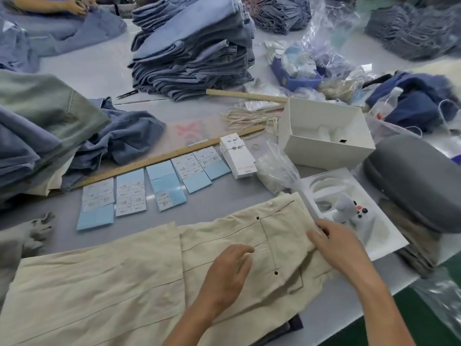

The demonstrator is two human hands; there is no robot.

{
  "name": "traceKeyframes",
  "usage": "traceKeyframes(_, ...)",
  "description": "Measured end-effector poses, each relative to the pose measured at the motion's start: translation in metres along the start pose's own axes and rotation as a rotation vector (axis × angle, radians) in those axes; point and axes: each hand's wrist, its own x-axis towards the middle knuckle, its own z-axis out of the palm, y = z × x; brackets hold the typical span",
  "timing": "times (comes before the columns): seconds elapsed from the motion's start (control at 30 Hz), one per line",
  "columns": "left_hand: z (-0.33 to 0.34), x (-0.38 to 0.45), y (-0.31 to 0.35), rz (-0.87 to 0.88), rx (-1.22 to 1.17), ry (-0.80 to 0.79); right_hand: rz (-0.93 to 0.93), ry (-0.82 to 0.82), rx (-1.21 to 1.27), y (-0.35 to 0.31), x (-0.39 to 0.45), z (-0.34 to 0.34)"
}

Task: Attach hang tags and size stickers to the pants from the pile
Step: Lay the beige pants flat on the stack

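Observation:
Beige pants (124, 278) lie folded flat across the near table, waist end to the right. My left hand (229, 268) hovers over or lightly rests on the pocket area with relaxed fingers. My right hand (334, 243) pinches the waist edge of the pants at the right. Behind the pants lies a row of blue-backed size sticker sheets (131, 193). At the right end of that row stands a stack of white hang tags (238, 156). A bundle of pale tag strings (252, 117) lies further back.
A long wooden ruler (159, 158) lies behind the stickers. Heaped pants (37, 136) sit at left, and a tall denim stack (192, 51) at the back. At right are a white box (324, 143), plastic bags (277, 168), a grey case (419, 181) and the table edge.

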Motion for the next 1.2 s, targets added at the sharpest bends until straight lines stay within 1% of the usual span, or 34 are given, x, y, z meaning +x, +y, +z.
traceKeyframes(0.03,-0.006,-0.002,0.004,-0.028,-0.065,0.015,-0.039,0.011,0.049,-0.013,-0.005,-0.005)
traceKeyframes(0.07,-0.015,-0.006,0.004,-0.056,-0.114,0.069,-0.078,-0.003,0.139,-0.029,-0.013,-0.009)
traceKeyframes(0.1,-0.029,-0.011,0.001,-0.076,-0.138,0.160,-0.123,-0.038,0.251,-0.048,-0.021,-0.012)
traceKeyframes(0.17,-0.070,-0.024,-0.012,-0.127,-0.132,0.393,-0.230,-0.115,0.427,-0.091,-0.041,-0.012)
traceKeyframes(0.23,-0.127,-0.046,-0.038,-0.246,-0.092,0.630,-0.359,-0.169,0.527,-0.136,-0.063,-0.001)
traceKeyframes(0.33,-0.207,-0.097,-0.086,-0.483,-0.010,0.973,-0.523,-0.302,0.557,-0.206,-0.106,0.041)
traceKeyframes(0.4,-0.240,-0.132,-0.113,-0.599,-0.066,1.071,-0.599,-0.411,0.507,-0.249,-0.135,0.087)
traceKeyframes(0.5,-0.264,-0.174,-0.138,-0.698,-0.096,1.076,-0.621,-0.616,0.334,-0.292,-0.172,0.180)
traceKeyframes(0.6,-0.271,-0.201,-0.153,-0.782,0.029,1.070,-0.557,-0.869,0.242,-0.299,-0.193,0.253)
traceKeyframes(0.67,-0.268,-0.206,-0.154,-0.833,0.037,0.979,-0.553,-0.987,0.242,-0.288,-0.198,0.274)
traceKeyframes(0.7,-0.265,-0.205,-0.153,-0.850,0.043,0.902,-0.550,-1.015,0.301,-0.281,-0.198,0.272)
traceKeyframes(0.73,-0.261,-0.203,-0.152,-0.866,0.089,0.805,-0.562,-1.006,0.378,-0.273,-0.195,0.266)
traceKeyframes(0.77,-0.256,-0.200,-0.152,-0.884,0.185,0.702,-0.594,-0.928,0.449,-0.262,-0.189,0.257)
traceKeyframes(0.8,-0.252,-0.198,-0.152,-0.909,0.291,0.613,-0.627,-0.759,0.499,-0.249,-0.180,0.247)
traceKeyframes(0.83,-0.250,-0.196,-0.150,-0.937,0.362,0.570,-0.633,-0.534,0.516,-0.233,-0.168,0.238)
traceKeyframes(0.87,-0.250,-0.194,-0.149,-0.953,0.375,0.577,-0.604,-0.304,0.488,-0.216,-0.152,0.230)
traceKeyframes(0.9,-0.252,-0.192,-0.149,-0.960,0.341,0.612,-0.523,-0.112,0.410,-0.200,-0.133,0.221)
traceKeyframes(0.93,-0.254,-0.189,-0.149,-0.972,0.286,0.657,-0.406,-0.011,0.340,-0.187,-0.116,0.212)
traceKeyframes(0.97,-0.258,-0.187,-0.149,-0.993,0.241,0.679,-0.258,-0.022,0.313,-0.177,-0.101,0.205)
traceKeyframes(1.0,-0.260,-0.183,-0.149,-1.014,0.220,0.675,-0.109,-0.118,0.331,-0.172,-0.089,0.202)
traceKeyframes(1.03,-0.262,-0.180,-0.148,-1.033,0.222,0.648,-0.002,-0.234,0.351,-0.169,-0.082,0.201)
traceKeyframes(1.07,-0.263,-0.177,-0.147,-1.041,0.255,0.602,0.036,-0.321,0.363,-0.168,-0.077,0.203)
traceKeyframes(1.1,-0.264,-0.175,-0.145,-1.032,0.303,0.557,0.044,-0.363,0.357,-0.168,-0.074,0.204)
traceKeyframes(1.13,-0.263,-0.174,-0.143,-1.008,0.352,0.533,0.050,-0.382,0.375,-0.169,-0.071,0.205)
traceKeyframes(1.2,-0.261,-0.174,-0.140,-0.947,0.395,0.541,0.087,-0.423,0.448,-0.174,-0.064,0.203)
